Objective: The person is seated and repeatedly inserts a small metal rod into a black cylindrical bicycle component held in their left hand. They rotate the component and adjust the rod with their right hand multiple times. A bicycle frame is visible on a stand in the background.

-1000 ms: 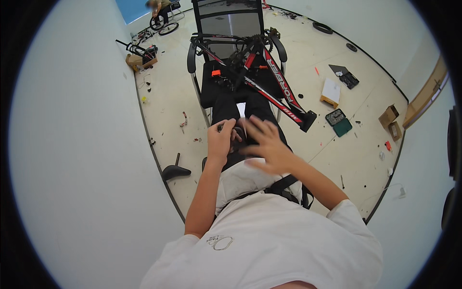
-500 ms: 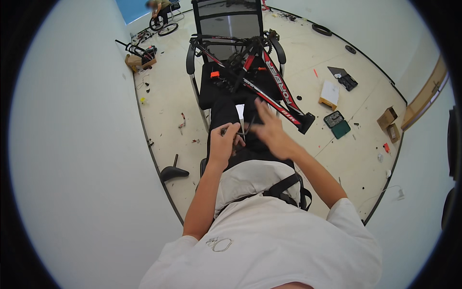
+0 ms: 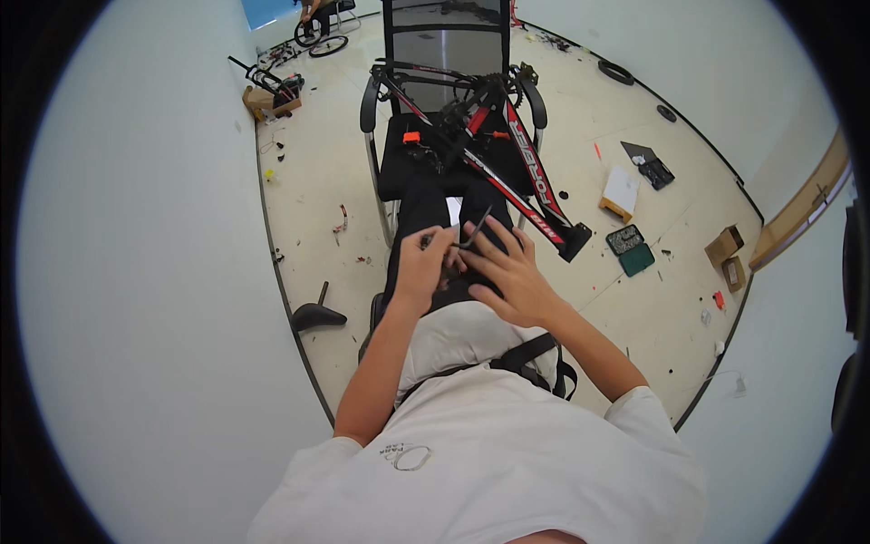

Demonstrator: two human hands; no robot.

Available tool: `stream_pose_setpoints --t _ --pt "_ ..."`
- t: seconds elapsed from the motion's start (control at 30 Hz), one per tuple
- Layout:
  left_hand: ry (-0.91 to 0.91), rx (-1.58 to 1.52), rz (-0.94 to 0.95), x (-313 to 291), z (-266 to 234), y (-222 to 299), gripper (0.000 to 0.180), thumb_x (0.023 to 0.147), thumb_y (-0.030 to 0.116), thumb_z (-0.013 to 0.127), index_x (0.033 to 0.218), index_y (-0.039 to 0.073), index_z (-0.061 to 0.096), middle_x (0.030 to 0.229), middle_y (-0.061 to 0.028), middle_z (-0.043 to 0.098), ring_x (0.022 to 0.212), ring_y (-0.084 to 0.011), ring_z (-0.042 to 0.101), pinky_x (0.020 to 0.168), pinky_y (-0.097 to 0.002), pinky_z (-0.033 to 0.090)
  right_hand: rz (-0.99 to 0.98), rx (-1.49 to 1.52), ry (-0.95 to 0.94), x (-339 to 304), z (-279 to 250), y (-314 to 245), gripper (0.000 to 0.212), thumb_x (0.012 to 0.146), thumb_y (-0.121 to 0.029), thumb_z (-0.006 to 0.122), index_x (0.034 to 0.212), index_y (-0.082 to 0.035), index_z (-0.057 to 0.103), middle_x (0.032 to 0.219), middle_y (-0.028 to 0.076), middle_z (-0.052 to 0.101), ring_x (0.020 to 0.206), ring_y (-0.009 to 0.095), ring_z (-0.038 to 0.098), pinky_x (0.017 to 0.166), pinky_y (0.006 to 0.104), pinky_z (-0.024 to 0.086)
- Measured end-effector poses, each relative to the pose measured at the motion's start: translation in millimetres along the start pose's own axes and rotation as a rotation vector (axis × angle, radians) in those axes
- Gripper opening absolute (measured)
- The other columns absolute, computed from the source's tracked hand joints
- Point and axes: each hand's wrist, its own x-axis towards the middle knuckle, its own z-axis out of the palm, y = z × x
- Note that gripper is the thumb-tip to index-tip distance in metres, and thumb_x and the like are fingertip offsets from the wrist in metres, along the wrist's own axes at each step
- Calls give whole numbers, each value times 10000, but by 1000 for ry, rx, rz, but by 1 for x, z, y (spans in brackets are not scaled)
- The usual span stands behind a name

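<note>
My left hand [image 3: 424, 272] is closed over my lap, its thumb and fingers pinching a small dark part that is mostly hidden. From its fingertips a bent dark hex key [image 3: 478, 228] sticks out, angled up and to the right. My right hand [image 3: 512, 279] is beside it with fingers spread, close to the key's bend but not wrapped round it. Beyond my knees, a black, red and white bicycle frame [image 3: 497, 179] lies tilted across a black office chair [image 3: 403, 168], its head tube end reaching out past the right side.
An orange-red piece [image 3: 411, 138] sits on the chair seat. On the floor are a saddle [image 3: 317, 315] at left, and a green bit case [image 3: 637, 259], a dark tool case [image 3: 654, 170] and cardboard boxes [image 3: 725, 245] at right. Another person [image 3: 319, 16] handles a wheel far left.
My right hand has come down from its raised, blurred position and its fingers are now spread beside the hex key. My left hand keeps its pinch. The whole view has shifted slightly.
</note>
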Motion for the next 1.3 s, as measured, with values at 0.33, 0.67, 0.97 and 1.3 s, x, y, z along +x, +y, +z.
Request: stream_pose_setpoints --t 0.33,0.67,0.97,1.3 --pt "-2 -21 47 -3 2 0 305 915 277 607 682 108 506 556 16 435 563 -140 604 392 -239 299 315 595 311 31 -1 27 164 878 -149 626 932 -1 672 860 109 701 816 217 686 729 322 509" --pt "107 -15 255 8 -12 -11 332 939 246 609 661 78 541 564 25 510 506 -30 494 400 -212 295 32 1096 -204 46 -39 -37 482 903 -142 594 1336 20 457 767 97 693 628 154 668 622 274 534" --pt "135 -76 152 8 -5 0 339 941 268 602 667 76 544 555 16 487 504 -83 529 395 -224 320 266 1101 -878 47 -18 20 538 1004 -322 395 1456 -35 343 818 144 694 628 189 674 623 294 543" --pt "133 3 78 6 -2 10 354 919 313 621 667 88 517 550 6 464 544 -142 600 405 -248 334 496 972 -741 35 -28 15 465 1012 -339 381 1327 -7 462 709 157 675 534 158 633 517 285 515"
